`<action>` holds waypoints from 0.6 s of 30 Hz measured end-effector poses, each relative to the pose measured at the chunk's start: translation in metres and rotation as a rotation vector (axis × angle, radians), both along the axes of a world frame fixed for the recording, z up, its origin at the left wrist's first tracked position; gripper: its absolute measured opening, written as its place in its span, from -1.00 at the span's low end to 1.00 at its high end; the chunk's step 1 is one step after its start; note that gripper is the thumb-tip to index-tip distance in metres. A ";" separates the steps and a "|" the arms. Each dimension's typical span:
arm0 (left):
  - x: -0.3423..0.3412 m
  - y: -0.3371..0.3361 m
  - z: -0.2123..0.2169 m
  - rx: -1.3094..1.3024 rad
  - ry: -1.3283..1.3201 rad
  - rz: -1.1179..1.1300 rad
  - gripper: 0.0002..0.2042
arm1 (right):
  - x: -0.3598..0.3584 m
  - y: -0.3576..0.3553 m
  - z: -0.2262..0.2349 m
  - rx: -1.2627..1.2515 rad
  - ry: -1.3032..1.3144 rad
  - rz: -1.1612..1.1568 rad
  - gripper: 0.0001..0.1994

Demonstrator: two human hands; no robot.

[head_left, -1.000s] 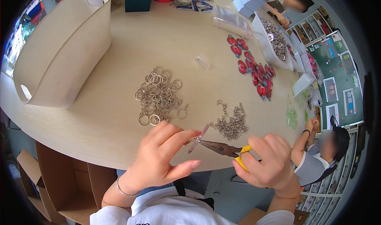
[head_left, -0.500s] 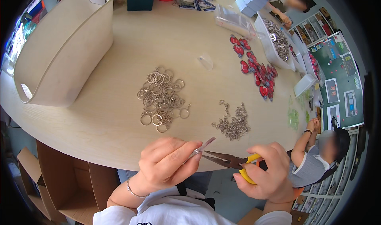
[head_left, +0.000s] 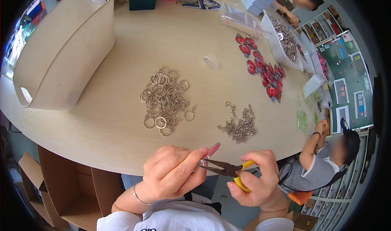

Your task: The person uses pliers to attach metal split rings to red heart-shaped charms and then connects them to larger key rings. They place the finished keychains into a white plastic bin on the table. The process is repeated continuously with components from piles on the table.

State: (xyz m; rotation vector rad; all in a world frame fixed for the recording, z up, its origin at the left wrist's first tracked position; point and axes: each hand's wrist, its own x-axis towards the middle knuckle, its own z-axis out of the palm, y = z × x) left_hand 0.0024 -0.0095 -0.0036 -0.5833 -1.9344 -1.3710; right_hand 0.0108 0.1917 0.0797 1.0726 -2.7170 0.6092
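My left hand (head_left: pixel 171 172) pinches a small flat pinkish-red charm (head_left: pixel 213 149), its upper end sticking out past the fingertips. A bit of silver metal shows at the charm's lower end, partly hidden by the fingers. My right hand (head_left: pixel 257 184) is wrapped round the yellow handles of long-nose pliers (head_left: pixel 226 168). The dark jaws are slightly parted, and their tips reach the silver metal at my left fingertips. Beyond my left hand lies a heap of silver key rings (head_left: pixel 163 98). A smaller pile of short silver chains (head_left: pixel 239 128) lies beyond the pliers.
Red charms (head_left: pixel 264 72) lie scattered at the right, beside a white tray of metal parts (head_left: pixel 283 39). A large cream tub (head_left: pixel 65 47) stands at the left. A small clear plastic piece (head_left: pixel 211 62) lies mid-table. Two people sit across and to the right.
My right hand has brought the pliers leftward, so their tips now meet the metal in my left hand. The charm has turned and shows more of its reddish side.
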 end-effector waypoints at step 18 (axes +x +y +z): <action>0.004 -0.001 0.005 0.023 -0.007 -0.039 -0.66 | 0.004 -0.007 -0.011 -0.039 0.035 0.001 -0.76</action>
